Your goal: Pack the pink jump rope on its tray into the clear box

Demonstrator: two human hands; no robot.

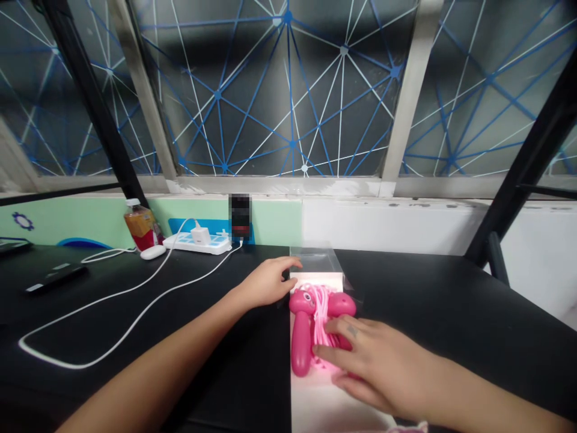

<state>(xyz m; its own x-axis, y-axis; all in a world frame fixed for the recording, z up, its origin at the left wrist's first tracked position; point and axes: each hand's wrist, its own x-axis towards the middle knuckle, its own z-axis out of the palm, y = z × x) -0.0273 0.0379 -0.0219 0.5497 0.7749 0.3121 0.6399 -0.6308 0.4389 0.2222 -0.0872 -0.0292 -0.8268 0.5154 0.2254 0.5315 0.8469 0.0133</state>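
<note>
The left hand (265, 282) is held half open, with the fingers lightly curved, and its fingertips are placed against the edge of a clear plastic box (315, 261); nothing is seen to be gripped by it. The right hand (374, 361) is laid over a pink skipping rope (321, 316) with the fingers spread, but whether the rope is really grasped cannot be told. The rope, with its two pink handles (300, 343), is lying on a white lit surface (324, 403) just in front of the box, between the two hands. On the black table (90, 288) behind, a white power strip (196, 242), white cables (112, 300), a white mouse (153, 252) and a plastic bottle (140, 224) are seen.
</note>
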